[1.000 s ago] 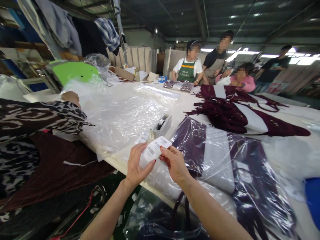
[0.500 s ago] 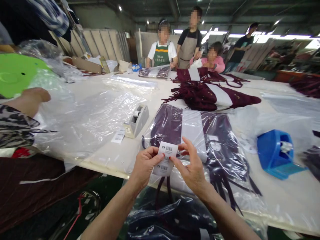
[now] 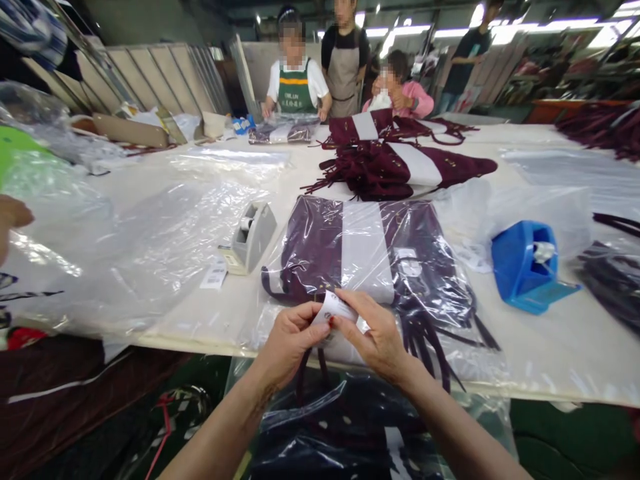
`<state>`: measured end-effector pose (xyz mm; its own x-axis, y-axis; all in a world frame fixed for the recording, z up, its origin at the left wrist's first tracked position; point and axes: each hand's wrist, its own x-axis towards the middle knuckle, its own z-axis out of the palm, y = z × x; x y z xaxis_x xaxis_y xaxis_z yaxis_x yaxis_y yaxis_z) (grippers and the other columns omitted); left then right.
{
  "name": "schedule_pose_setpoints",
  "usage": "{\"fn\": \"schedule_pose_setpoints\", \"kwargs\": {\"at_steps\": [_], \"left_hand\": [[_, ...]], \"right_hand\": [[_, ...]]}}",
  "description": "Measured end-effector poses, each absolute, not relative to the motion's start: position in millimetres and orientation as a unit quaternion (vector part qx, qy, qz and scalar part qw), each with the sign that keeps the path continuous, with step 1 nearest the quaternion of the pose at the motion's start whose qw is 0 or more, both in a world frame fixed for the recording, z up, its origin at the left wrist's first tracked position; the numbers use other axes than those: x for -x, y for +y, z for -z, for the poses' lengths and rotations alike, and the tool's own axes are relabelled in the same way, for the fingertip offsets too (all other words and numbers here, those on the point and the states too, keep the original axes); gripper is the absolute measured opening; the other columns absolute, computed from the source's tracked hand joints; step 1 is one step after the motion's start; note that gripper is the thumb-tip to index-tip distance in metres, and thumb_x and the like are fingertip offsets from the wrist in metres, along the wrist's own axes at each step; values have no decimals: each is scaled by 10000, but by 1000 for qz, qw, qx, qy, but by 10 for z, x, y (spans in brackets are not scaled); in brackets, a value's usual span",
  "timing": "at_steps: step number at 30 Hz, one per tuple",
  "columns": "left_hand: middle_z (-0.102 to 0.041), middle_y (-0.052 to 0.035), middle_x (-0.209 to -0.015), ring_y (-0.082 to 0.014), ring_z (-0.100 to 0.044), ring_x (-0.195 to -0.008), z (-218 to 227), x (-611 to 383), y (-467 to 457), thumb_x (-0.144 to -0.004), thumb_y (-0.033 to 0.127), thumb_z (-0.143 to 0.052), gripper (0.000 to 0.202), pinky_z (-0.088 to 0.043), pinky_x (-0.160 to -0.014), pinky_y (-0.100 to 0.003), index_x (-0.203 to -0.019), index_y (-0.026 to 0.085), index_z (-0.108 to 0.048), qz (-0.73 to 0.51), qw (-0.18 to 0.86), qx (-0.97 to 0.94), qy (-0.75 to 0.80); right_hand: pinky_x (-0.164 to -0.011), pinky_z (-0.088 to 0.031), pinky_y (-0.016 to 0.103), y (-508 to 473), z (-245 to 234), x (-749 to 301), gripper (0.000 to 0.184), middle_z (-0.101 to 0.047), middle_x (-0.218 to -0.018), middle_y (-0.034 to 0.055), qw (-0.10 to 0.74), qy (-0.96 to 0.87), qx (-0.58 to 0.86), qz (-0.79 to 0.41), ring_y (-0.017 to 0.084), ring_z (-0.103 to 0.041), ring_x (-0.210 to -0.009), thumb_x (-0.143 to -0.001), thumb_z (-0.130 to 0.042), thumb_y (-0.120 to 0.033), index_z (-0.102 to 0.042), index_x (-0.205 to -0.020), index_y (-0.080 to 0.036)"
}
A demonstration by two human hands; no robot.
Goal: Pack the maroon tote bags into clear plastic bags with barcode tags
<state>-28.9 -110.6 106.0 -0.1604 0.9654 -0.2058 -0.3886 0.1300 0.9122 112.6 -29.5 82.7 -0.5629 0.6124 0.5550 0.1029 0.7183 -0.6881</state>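
Observation:
Between both hands I hold a small white sheet of barcode labels (image 3: 336, 307), now curled so that most of its print is hidden. My left hand (image 3: 293, 333) pinches its left side between thumb and fingers. The fingers of my right hand (image 3: 375, 333) lie bent over its right side, the thumb pressed near the middle. Just beyond my hands lies a dark purple bag (image 3: 315, 247) in a clear plastic bag, with a white paper band (image 3: 366, 247) around it. Its dark straps trail toward the table's front edge.
A grey tape dispenser (image 3: 253, 237) stands at left beside a printed label sheet (image 3: 214, 274); a blue dispenser (image 3: 525, 267) is at right. Fringed maroon bags (image 3: 370, 170) are piled behind. Clear plastic sheets (image 3: 145, 227) cover the left. Co-workers (image 3: 295, 80) are across the table; another person's hand (image 3: 13, 213) is at far left.
The label sheet, flat with its barcodes showing before, is now bent over between my fingers. My right fingers have closed in on it. The view has shifted, and the co-worker's arm at left is less visible.

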Motion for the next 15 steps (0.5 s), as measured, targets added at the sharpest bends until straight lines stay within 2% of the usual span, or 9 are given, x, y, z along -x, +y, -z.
{"fn": "schedule_pose_setpoints", "kwargs": {"at_steps": [7,11,15], "left_hand": [[-627,-1,-755,-120,-541,-693,-967,272,-1094,-737,327,-679,242,-412,-647,-217,-902,151,-669,-547,540,-344,539],[-606,3,-736,-114,-518,-674,-972,261,-1091,-752,351,-654,232,-400,-635,-215,-867,150,-651,-535,523,-360,557],[-583,3,-707,-110,-487,-651,-997,265,-1095,-767,361,-611,218,-379,-608,-211,-785,145,-632,-506,479,-397,598]], "right_hand": [[-877,-488,367,-303,-822,-1159,309,-644,-1076,109,405,-833,235,-294,213,-586,-1011,-847,-543,-305,-644,-1113,-184],[-800,-491,341,-315,-844,-1141,262,-675,-938,78,394,-828,227,-329,187,-602,-886,-858,-522,-281,-668,-1061,-202],[-756,-476,309,-345,-858,-1100,223,-682,-888,53,377,-804,224,-401,169,-607,-831,-870,-506,-257,-680,-1002,-208]]}}
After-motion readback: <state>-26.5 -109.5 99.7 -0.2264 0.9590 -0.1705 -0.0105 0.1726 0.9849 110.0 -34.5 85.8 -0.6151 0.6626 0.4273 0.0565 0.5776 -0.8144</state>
